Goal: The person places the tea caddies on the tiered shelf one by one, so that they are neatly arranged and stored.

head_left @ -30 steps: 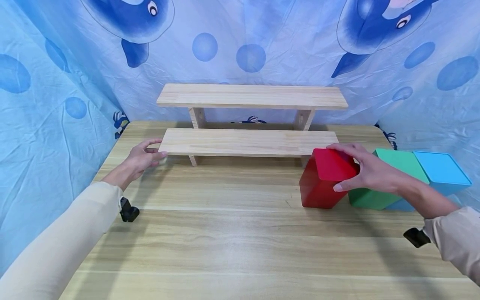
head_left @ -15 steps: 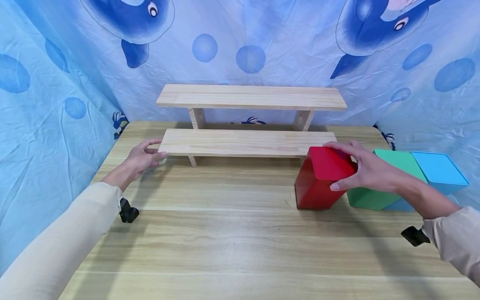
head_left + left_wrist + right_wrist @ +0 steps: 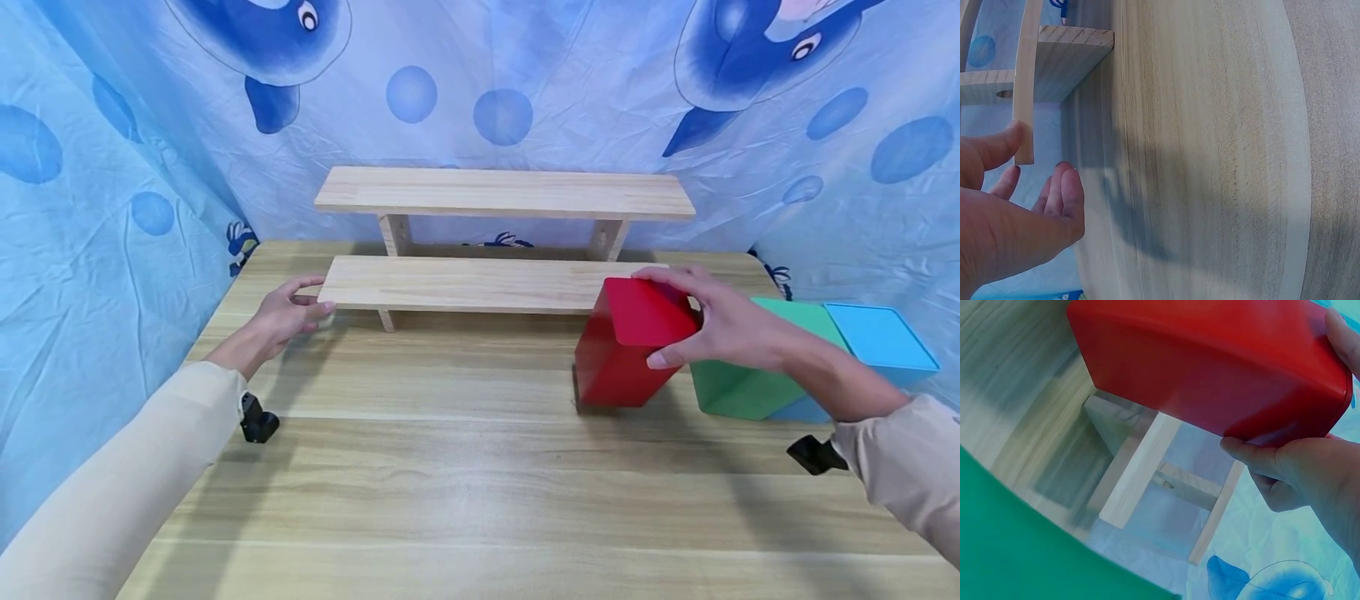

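Note:
My right hand [image 3: 720, 321] grips the top of a red box [image 3: 652, 312] from the right, thumb on the near side and fingers along the far side. The box hangs slightly above the table, in front of the right end of a two-tier wooden shelf [image 3: 450, 283]. In the right wrist view the red box [image 3: 1210, 369] partly covers the shelf [image 3: 1141, 475]. My left hand [image 3: 285, 317] holds the left end of the lower board. In the left wrist view the thumb of my left hand [image 3: 1016, 219] presses on the board's end [image 3: 1024, 137].
A green box [image 3: 750, 387] and a light blue box [image 3: 885, 337] stand side by side on the right of the wooden table [image 3: 465, 483]. Blue curtains [image 3: 450, 50] printed with dolphins hang behind and at both sides.
My right hand has moved the red box left and slightly up, away from the green box. The left hand stays at the shelf's end.

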Tool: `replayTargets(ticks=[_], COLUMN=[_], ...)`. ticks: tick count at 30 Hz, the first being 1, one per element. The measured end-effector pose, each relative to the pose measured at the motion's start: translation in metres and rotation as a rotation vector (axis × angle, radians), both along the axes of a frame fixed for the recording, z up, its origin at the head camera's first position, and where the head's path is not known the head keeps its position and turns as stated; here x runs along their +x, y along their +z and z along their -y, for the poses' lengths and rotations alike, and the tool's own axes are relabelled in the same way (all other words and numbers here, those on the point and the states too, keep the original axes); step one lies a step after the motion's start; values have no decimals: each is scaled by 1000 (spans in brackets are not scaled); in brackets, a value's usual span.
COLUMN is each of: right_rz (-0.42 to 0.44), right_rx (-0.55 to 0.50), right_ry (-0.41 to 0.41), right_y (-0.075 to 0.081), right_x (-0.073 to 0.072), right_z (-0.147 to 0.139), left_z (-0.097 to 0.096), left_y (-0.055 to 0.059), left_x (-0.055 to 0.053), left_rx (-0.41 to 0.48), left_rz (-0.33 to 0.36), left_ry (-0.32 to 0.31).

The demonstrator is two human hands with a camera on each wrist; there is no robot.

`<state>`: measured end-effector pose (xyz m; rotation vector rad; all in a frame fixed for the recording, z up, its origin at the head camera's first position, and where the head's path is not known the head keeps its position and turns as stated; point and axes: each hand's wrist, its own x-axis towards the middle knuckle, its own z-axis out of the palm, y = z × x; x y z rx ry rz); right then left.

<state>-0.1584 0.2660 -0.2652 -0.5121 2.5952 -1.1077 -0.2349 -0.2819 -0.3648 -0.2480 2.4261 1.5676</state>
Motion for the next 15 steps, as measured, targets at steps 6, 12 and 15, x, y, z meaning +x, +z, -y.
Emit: replayTargets(ticks=[6,12,15], right_rz=[8,-11,-12], right_rx=[9,33,21], right_ry=[-18,-1,7], right_y=[3,11,16], right_x=[-4,-9,-10], right_z=[7,22,30], left_z=[0,2,1], left_y=[1,-2,-2], left_x=[0,0,-1], left_rx=[0,1,2], left_rz=[-1,-10,-8], left_ry=[-2,-2,-3])
